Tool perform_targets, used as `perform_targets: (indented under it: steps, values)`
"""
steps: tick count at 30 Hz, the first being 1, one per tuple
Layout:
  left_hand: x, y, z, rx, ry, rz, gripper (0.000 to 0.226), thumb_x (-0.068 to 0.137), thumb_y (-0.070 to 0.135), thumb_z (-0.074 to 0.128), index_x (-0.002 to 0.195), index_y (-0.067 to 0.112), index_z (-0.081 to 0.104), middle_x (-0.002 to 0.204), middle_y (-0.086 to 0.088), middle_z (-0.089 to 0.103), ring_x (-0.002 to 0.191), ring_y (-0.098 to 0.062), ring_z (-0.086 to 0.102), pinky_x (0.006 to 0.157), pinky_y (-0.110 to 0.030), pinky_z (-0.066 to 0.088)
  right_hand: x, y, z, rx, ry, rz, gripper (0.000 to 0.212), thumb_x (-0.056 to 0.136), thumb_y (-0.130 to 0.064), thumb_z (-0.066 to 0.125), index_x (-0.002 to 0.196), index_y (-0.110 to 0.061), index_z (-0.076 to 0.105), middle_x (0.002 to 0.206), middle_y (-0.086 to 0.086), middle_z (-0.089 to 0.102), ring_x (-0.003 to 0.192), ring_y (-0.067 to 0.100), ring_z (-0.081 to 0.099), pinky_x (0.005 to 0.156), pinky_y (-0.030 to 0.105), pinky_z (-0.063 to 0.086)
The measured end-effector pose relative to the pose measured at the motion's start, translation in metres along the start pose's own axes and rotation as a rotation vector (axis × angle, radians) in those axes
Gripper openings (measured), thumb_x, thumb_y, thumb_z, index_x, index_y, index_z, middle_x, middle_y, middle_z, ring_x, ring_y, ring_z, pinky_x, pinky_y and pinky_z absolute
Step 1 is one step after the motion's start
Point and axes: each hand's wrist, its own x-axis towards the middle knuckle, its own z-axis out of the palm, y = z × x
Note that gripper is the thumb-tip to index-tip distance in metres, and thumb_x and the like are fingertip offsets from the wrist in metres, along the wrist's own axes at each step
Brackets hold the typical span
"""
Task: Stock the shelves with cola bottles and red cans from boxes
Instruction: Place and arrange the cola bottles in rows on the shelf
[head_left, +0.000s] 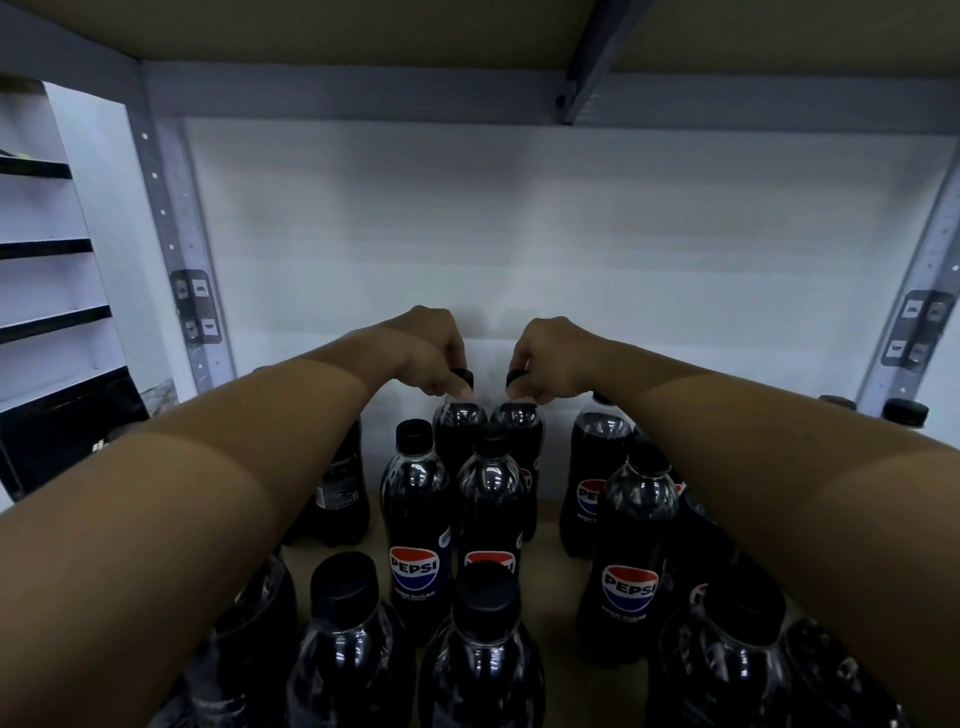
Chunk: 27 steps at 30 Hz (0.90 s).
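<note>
Glossy clear plastic bottles (415, 499), matt black caps (414, 428); matt grey metal uprights (176, 218).

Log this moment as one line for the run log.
stage: placing bottles | left hand: grips left bottle by cap | right hand: grips right bottle by cap | place: shelf rear

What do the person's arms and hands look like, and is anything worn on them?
Both forearms are bare right up to the picture's edge: no sleeves are visible. The left hand and the right hand wear no gloves. No watch, bracelet or ring can be seen, though the fingers curl away from the camera and are partly hidden. There are no markings, cables or straps.
</note>
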Motion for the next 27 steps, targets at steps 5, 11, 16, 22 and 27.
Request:
perform_targets:
  steps: [5, 11, 16, 22, 27]
  values:
    - [-0.002, 0.000, -0.001, 0.024, -0.015, 0.029, 0.022, 0.082, 0.028, 0.087, 0.101, 0.018, 0.080, 0.094, 0.000, 0.079, 0.083, -0.012, 0.075, 0.068, -0.022, 0.054, 0.002, 0.003, 0.001, 0.022, -0.007, -0.013, 0.020, 0.088, -0.017, 0.078, 0.105, -0.006, 0.076, 0.093, 0.013, 0.077, 0.082, 0.023, 0.076, 0.088, 0.036, 0.061]
    - [-0.001, -0.001, -0.003, 0.059, -0.037, 0.037, 0.023, 0.085, 0.022, 0.085, 0.106, 0.017, 0.079, 0.098, 0.001, 0.078, 0.081, -0.010, 0.074, 0.064, -0.019, 0.049, 0.006, 0.001, 0.000, 0.026, -0.035, -0.011, 0.020, 0.088, -0.016, 0.078, 0.106, -0.006, 0.075, 0.098, 0.013, 0.076, 0.079, 0.021, 0.076, 0.083, 0.034, 0.062]
    - [0.001, -0.003, -0.006, 0.063, -0.055, 0.042, 0.028, 0.085, 0.018, 0.084, 0.112, 0.018, 0.078, 0.106, 0.001, 0.077, 0.088, -0.012, 0.074, 0.065, -0.019, 0.049, 0.006, -0.002, 0.000, 0.067, -0.041, -0.005, 0.021, 0.088, -0.012, 0.078, 0.107, -0.003, 0.075, 0.101, 0.014, 0.074, 0.077, 0.022, 0.076, 0.076, 0.029, 0.063]
    - [0.000, -0.003, -0.011, 0.101, -0.092, 0.091, 0.026, 0.086, 0.019, 0.083, 0.111, 0.024, 0.077, 0.112, 0.005, 0.076, 0.099, -0.014, 0.072, 0.065, -0.015, 0.044, 0.003, -0.003, 0.001, 0.103, -0.043, 0.005, 0.021, 0.089, -0.010, 0.077, 0.108, -0.002, 0.075, 0.101, 0.015, 0.076, 0.078, 0.025, 0.076, 0.078, 0.031, 0.063]
    - [-0.005, -0.009, -0.015, 0.125, -0.092, 0.112, 0.029, 0.086, 0.020, 0.083, 0.114, 0.025, 0.076, 0.111, 0.010, 0.075, 0.094, -0.008, 0.065, 0.070, -0.016, 0.043, 0.000, -0.008, 0.004, 0.161, -0.048, -0.009, 0.018, 0.089, -0.010, 0.077, 0.105, -0.002, 0.075, 0.100, 0.016, 0.076, 0.083, 0.029, 0.076, 0.080, 0.033, 0.063]
